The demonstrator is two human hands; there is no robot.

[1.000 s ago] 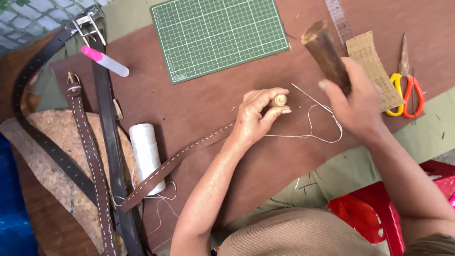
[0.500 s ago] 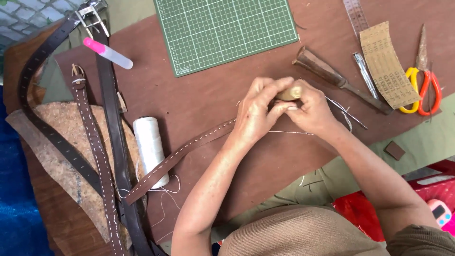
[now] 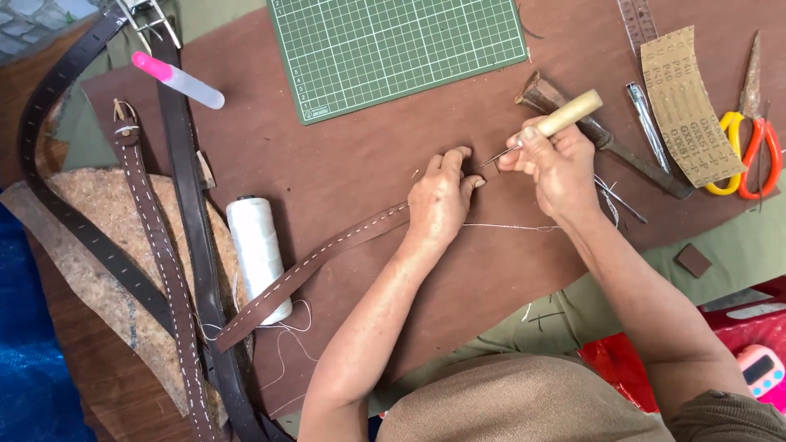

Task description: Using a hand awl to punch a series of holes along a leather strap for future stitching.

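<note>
Strap end (image 3: 483, 182) — hidden beneath left hand (image 3: 438, 200)

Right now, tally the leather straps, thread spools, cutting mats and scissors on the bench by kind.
Leather straps: 4 (stitched strap under the left hand, stitched strap at left, two dark belts)
Thread spool: 1
Cutting mat: 1
Scissors: 1
Total: 7
</note>
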